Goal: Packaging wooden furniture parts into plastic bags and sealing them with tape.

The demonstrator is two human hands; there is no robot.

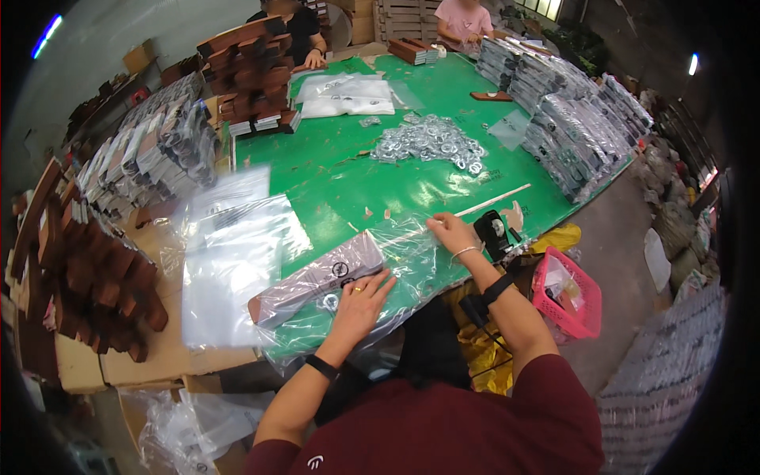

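A clear plastic bag (409, 244) lies across the near edge of the green table. Inside it is a long brown wooden piece (317, 279) with a greyish upper face and a dark printed round mark. A small packet with a metal ring (328, 302) shows beside that piece. My left hand (364, 305) rests with fingers spread on the bag, against the near side of the wooden piece. At the bag's right end my right hand (453, 234) is closed, thumb and fingers pinching the film.
Flat clear bags (233, 269) lie to the left, near stacked brown wooden pieces (103, 277). A heap of ring packets (431, 142) sits mid-table. Wrapped bundles (574, 138) line the right edge. A pink basket (564, 297) stands at lower right. Two people work across the table.
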